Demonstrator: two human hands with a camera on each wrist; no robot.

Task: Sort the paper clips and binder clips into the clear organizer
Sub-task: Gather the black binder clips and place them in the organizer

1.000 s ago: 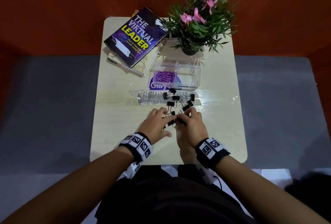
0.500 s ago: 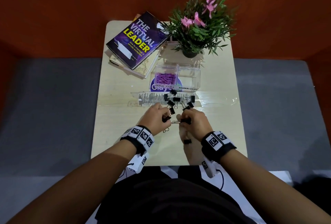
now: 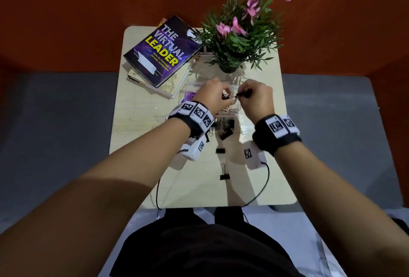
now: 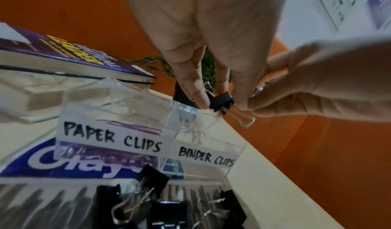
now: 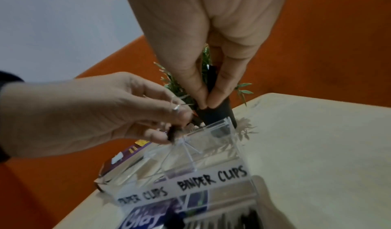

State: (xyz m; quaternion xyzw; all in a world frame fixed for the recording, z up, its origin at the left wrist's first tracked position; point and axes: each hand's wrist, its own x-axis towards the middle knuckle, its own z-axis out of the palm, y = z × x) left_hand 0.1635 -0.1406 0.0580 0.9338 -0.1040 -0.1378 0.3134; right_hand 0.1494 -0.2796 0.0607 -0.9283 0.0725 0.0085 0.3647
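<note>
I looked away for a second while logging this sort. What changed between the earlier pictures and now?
Both hands lifted off the pile and moved away from the person to above the clear organizer. The left hand now pinches a binder clip; the right hand pinches another. Two clips lie newly exposed. The book, plant and paper clips stayed put.

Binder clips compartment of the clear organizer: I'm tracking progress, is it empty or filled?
Empty: through the clear walls of the binder clips compartment only bare table shows.
</note>
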